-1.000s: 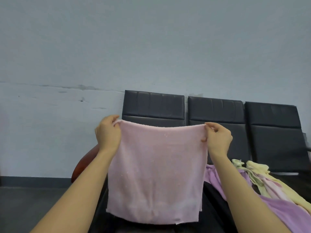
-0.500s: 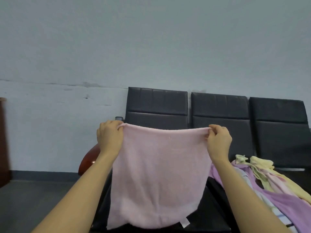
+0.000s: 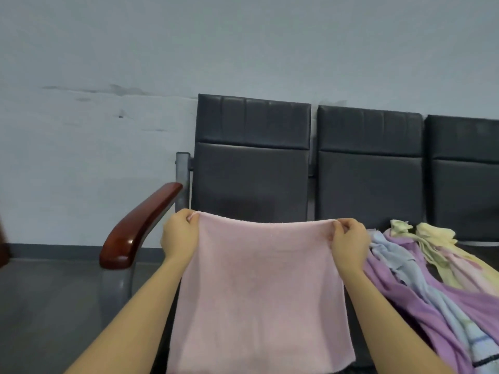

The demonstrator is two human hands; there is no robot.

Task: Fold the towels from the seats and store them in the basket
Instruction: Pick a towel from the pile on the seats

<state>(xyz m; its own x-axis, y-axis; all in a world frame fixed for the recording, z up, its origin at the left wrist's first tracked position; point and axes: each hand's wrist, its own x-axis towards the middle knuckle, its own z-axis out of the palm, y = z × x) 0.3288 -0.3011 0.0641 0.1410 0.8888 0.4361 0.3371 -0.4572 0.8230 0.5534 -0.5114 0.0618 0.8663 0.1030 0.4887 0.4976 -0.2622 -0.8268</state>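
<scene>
Hands raised before a row of black seats [image 3: 251, 168]: from the head camera, a person holds a pink towel [image 3: 259, 292] stretched out flat in front of the leftmost seat. The left hand [image 3: 179, 238] pinches its upper left corner, the right hand [image 3: 349, 241] its upper right corner, each grip closed on the cloth, which hangs straight down between the forearms. To the right, a heap of purple, blue and yellow towels [image 3: 421, 276] lies across the neighbouring seats. A reddish wooden armrest [image 3: 135, 230] stands at the left end, against a pale wall [image 3: 94, 144].
</scene>
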